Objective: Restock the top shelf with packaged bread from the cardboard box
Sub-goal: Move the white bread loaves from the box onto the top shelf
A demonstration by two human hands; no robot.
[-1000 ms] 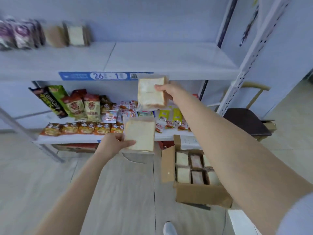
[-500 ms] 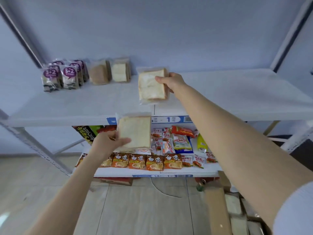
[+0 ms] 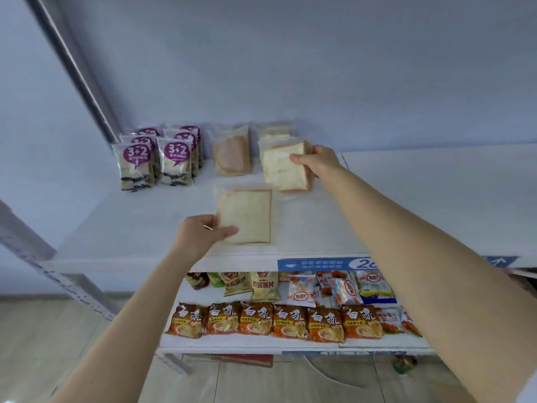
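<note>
Right hand (image 3: 316, 161) grips bread pack (image 3: 284, 170), now risen from below top shelf (image 3: 421, 193) to its back row, seemingly touching down; left hand (image 3: 200, 237) holds second pack (image 3: 250, 213) over shelf front. Placement imminent.

Single view, head-worn, wide-angle. Position: close before the top shelf (image 3: 130, 228), within reach. Facing: forward and slightly downward, across it to the back wall (image 3: 290, 68). Left forearm (image 3: 130, 324) and right forearm (image 3: 406, 242) enter from the bottom edge. Lower shelf (image 3: 232, 344) and floor (image 3: 43, 330) occupy the lower part. Left upright (image 3: 78, 71) slants across the upper corner.
</note>
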